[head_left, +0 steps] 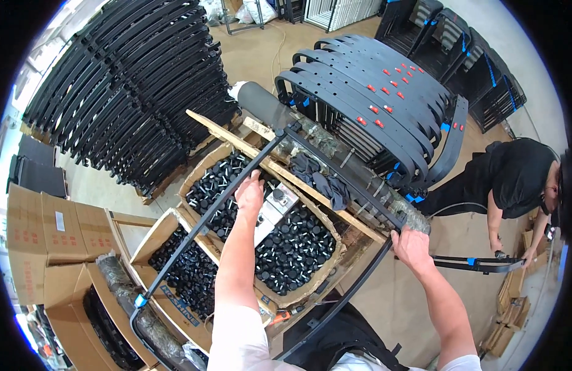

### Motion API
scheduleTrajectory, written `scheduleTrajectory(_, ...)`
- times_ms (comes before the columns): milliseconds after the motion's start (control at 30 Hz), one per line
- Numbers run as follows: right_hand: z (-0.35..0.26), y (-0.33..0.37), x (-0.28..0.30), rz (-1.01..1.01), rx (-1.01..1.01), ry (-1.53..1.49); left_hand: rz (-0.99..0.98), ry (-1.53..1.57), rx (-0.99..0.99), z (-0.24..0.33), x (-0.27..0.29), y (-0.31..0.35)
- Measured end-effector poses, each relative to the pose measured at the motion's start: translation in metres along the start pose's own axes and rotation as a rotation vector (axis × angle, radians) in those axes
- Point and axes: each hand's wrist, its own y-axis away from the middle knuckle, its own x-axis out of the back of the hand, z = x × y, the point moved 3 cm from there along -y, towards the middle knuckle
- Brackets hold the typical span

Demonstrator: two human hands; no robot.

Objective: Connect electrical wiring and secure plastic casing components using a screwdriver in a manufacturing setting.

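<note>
A large black metal tube frame (346, 167) lies tilted across open boxes in front of me. My left hand (250, 193) is closed at its left tube, fingers curled at the metal. Near the frame's right corner, my right hand (411, 247) grips the tube with the thumb along it. Below the frame, cardboard boxes hold many black round-headed screw feet (295, 247) and smaller black parts (184, 272). Between the boxes of feet, close to my left hand, sits a silver-white metal block (278, 201). Dark cloth gloves (320, 179) rest on a wooden plank (354, 224).
Stacked black frames (131, 93) rise at the far left. Curved black panels with red clips (372, 93) stand beyond a wrapped roller (261, 105). At right, a co-worker (515, 179) bends over a black curved bar (471, 264). Cardboard cartons (63, 229) stand left; an orange-handled tool (280, 318) lies close.
</note>
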Motion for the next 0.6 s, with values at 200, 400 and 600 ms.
scheduleTrajectory(200, -0.011, 0.001, -0.002, 0.047, 0.028, 0.002, -0.105, -0.103, 0.064, -0.024, -0.011, -0.009)
scheduleTrajectory(400, -0.001, 0.004, 0.000, 0.016, -0.022, -0.032, 0.068, 0.171, 0.261, -0.021, -0.005, 0.012)
scheduleTrajectory(600, 0.009, 0.006, -0.004, 0.030, -0.004, -0.007, 0.193, 1.118, 0.523, -0.032, 0.000, 0.058)
